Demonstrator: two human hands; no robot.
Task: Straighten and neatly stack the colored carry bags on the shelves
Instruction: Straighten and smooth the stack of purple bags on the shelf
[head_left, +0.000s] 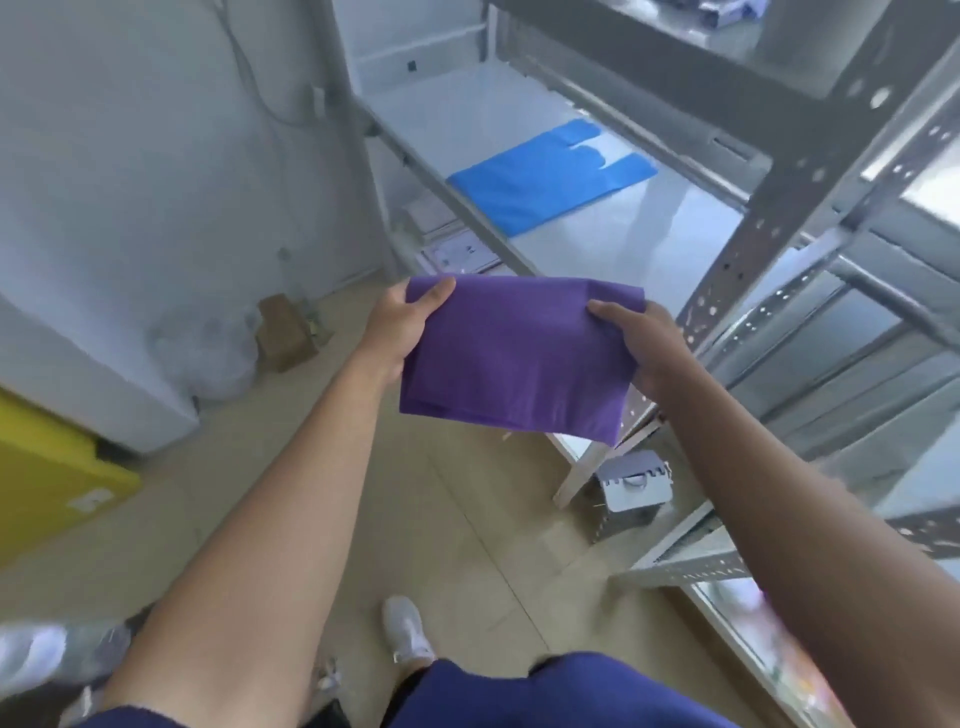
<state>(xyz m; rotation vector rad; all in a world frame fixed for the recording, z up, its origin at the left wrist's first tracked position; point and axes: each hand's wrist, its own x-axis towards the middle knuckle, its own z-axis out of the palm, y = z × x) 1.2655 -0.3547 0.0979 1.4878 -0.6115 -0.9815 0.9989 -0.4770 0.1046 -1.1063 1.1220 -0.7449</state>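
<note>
Standing along the right side of the view, the grey perforated-metal shelving unit shows how far the job has got. On its pale middle shelf a flat bright-blue plastic carry bag lies smoothed out, handles toward the back, so one bag looks done. Something bluish sits on the shelf above, perhaps more bags, but it is too blurred to say. In front of the shelf edge, held in the air, is a folded purple fabric-like carry bag, not yet set down. The left hand pinches its upper left corner, thumb on top; the right hand grips its right edge the same way. By my judgement, placing and squaring this bag remains.
</note>
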